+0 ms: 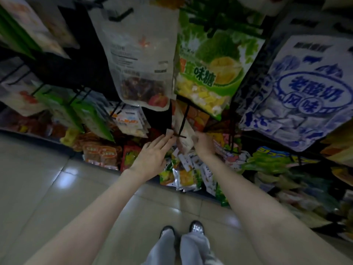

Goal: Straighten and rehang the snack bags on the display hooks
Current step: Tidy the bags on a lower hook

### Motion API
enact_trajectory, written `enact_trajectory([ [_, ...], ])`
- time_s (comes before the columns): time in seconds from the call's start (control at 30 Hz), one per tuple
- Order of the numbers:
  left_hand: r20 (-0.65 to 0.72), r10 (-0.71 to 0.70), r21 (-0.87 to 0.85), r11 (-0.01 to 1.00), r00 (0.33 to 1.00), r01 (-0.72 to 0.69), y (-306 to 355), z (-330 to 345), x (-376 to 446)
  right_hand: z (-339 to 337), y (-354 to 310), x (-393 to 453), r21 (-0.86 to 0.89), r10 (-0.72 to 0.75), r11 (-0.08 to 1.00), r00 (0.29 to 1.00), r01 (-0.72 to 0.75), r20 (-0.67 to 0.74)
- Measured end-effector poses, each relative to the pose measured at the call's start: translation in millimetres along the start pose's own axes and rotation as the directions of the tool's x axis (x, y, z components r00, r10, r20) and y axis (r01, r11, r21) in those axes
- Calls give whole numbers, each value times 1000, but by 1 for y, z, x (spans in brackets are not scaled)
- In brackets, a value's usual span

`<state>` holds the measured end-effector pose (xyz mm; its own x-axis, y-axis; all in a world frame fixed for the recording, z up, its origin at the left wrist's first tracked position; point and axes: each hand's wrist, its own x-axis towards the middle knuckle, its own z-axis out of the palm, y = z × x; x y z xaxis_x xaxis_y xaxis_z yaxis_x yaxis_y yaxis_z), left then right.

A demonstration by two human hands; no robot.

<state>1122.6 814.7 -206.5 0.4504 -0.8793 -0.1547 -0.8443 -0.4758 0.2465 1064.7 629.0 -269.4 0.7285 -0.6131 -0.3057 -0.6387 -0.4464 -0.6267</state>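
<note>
- The floor is made of big, pale, shiny square tiles (47, 178). They fill the lower left of the frame, and soft spots of light glow on them.
- The room is dim (the far corners are blurry and dark).
- A tall black wire display rack (248, 88) fills the top and right of the frame, crowded with hanging bags.
- A white see-through bag with red dried fruit inside (137, 60) hangs at the top middle.
- Just right of it hangs a green bag with a yellow durian picture (214, 69).
- A big white bag with blue writing (301, 88) hangs at the upper right.
- In the middle of the frame, a small pale paper-coloured snack bag (184, 132) sits on a thin black hook (181, 127).
- The left hand (152, 157) has straight fingers, and its tips touch the bag's top left corner.
- The right hand (203, 144) is curled on the bag's right edge and holds it.
- Lots of bright bags (183, 173) lie piled in a low bin below the hands.
- Two shoes (196, 227) and grey trousers show at the bottom middle.
</note>
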Motion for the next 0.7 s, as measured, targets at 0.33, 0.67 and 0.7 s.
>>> enact_trajectory([
  [0.33,-166,40,-142,988,985,-64,3,-11,-9,-52,-11,-72,-154,-155,966,942,207,297],
  [0.67,-289,116,-461,853,950,-244,45,-89,12,-186,-54,-142,-182,-344,924,939,337,-13],
  [0.7,-317,116,-489,831,941,-267,53,-106,12,-194,-59,-147,-75,-337,941,934,330,-120],
])
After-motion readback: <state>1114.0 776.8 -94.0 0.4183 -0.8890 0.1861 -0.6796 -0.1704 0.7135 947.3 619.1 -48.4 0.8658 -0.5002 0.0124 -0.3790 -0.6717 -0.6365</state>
